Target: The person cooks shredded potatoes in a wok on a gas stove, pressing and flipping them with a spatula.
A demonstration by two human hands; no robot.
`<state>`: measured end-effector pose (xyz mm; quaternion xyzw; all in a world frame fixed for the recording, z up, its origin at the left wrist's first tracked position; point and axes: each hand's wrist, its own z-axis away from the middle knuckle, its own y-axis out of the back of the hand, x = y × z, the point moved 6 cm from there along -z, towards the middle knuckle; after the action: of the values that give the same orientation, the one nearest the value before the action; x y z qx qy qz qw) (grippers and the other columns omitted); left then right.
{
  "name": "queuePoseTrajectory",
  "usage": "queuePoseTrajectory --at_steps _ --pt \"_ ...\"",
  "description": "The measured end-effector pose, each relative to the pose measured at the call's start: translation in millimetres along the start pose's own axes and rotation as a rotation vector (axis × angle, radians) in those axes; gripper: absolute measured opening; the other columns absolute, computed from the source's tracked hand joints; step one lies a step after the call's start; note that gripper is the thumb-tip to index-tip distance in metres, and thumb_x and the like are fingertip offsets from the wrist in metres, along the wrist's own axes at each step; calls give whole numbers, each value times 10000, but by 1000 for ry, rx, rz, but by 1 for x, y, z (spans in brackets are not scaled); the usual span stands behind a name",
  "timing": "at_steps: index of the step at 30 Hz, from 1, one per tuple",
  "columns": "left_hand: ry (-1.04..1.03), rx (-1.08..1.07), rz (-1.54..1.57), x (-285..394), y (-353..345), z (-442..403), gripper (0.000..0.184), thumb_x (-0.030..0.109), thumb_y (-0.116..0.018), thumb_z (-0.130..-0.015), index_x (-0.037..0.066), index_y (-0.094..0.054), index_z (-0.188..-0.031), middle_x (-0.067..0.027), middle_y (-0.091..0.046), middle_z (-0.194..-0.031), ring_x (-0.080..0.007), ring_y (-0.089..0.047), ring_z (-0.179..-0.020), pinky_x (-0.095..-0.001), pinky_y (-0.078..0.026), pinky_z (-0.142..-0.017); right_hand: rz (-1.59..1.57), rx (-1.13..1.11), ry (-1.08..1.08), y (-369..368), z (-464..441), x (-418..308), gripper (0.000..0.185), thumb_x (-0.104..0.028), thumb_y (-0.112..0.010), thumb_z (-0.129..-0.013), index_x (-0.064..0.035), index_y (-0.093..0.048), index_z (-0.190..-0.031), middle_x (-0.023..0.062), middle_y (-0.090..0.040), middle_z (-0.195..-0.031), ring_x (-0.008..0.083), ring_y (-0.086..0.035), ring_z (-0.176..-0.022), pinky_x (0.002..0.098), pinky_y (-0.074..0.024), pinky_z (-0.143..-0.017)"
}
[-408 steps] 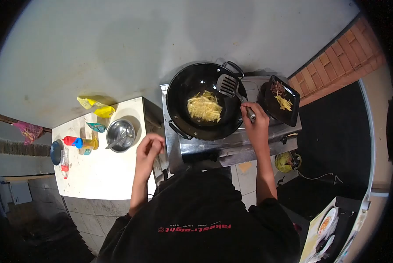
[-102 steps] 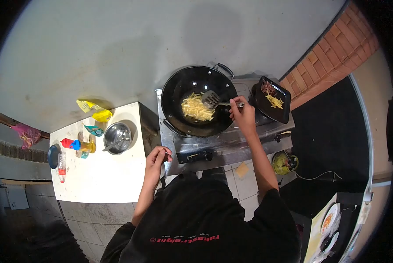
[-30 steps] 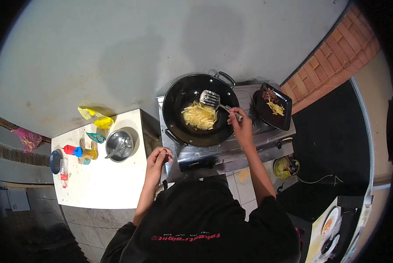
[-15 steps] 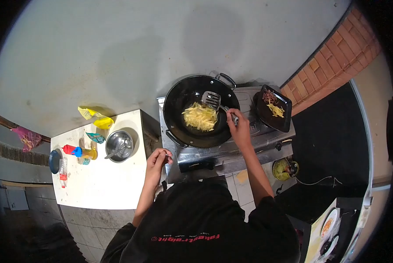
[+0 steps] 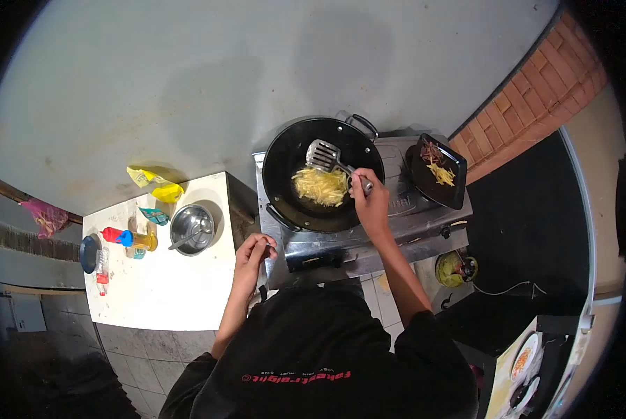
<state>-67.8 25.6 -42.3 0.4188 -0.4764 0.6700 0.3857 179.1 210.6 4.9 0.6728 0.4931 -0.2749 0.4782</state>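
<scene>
My right hand [image 5: 370,199] is closed round the handle of a slotted metal spatula [image 5: 322,155]. The spatula's head hangs over the far edge of a heap of pale yellow strips [image 5: 321,186], which look like cut potato. These strips lie in the middle of a black two-handled wok [image 5: 285,150] on the steel gas stove [image 5: 396,244]. My left hand [image 5: 253,253] is held near the stove's front left corner, fingers curled and pinched together. Whether anything small is between those fingertips I cannot make out.
A black tray [image 5: 452,197] with yellow and reddish-brown strips sits right of the wok. On the white table [image 5: 166,293] at left stand a steel bowl [image 5: 180,222] with a spoon, bottles [image 5: 140,241] and a yellow packet [image 5: 165,192]. A green gas cylinder [image 5: 449,270] stands below the stove.
My right hand and the spatula have shifted left, and the spatula's head now sits over the strips' upper left side. My left hand has stayed nearly where it was.
</scene>
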Motion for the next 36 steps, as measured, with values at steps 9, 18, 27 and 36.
queuePoseTrajectory --at_steps 9,18,27,36 --pt "-274 184 -501 44 -9 -14 130 142 -647 -985 17 -637 -950 -16 -617 -884 -108 -574 -765 -262 -451 -688 50 -31 159 16 26 -38 109 -47 -647 -953 10 -628 -1045 159 -652 -955 290 -666 -851 344 -512 -753" --pt "-618 150 -937 107 -72 -117 146 135 -703 -883 17 -619 -899 -116 -612 -872 -290 -608 -811 -406 -494 -759 12 38 63 41 43 -42 105 -24 -659 -942 8 -639 -1040 138 -659 -932 261 -656 -833 335 -511 -762" --pt "-341 56 -816 46 -79 -208 239 215 -758 -844 13 -636 -883 -140 -610 -843 -276 -619 -812 -399 -498 -749 -44 164 102 66 48 -58 78 14 -650 -945 22 -633 -1020 116 -656 -903 178 -665 -749 294 -518 -692" --pt "-346 28 -743 23 -82 -220 215 188 -761 -879 67 -607 -968 19 -533 -759 -92 -485 -710 -266 -421 -659 -116 163 95 69 49 -60 62 12 -632 -960 30 -630 -1020 109 -656 -918 159 -668 -761 283 -526 -686"
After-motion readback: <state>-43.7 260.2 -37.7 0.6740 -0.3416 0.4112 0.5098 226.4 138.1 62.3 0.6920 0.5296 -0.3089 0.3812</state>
